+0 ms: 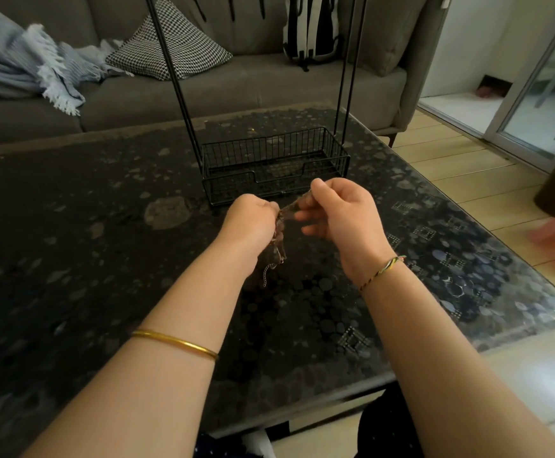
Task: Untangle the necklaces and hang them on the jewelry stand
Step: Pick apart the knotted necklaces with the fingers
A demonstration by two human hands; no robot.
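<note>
Necklaces [280, 231] — tangled, untangling step: left hand [251, 219] curls round them, right hand [342, 213] pinches one strand. Next — tease loops apart gently; stand [276, 150] waits beyond fingertips.

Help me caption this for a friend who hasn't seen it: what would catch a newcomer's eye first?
The two hands above the middle of the dark patterned table draw the eye first: the left hand grips a tangle of necklaces and the right hand pinches a strand stretched out from it. Just behind them stands the black wire jewelry stand, its basket base on the table, thin posts rising out of frame.
</note>
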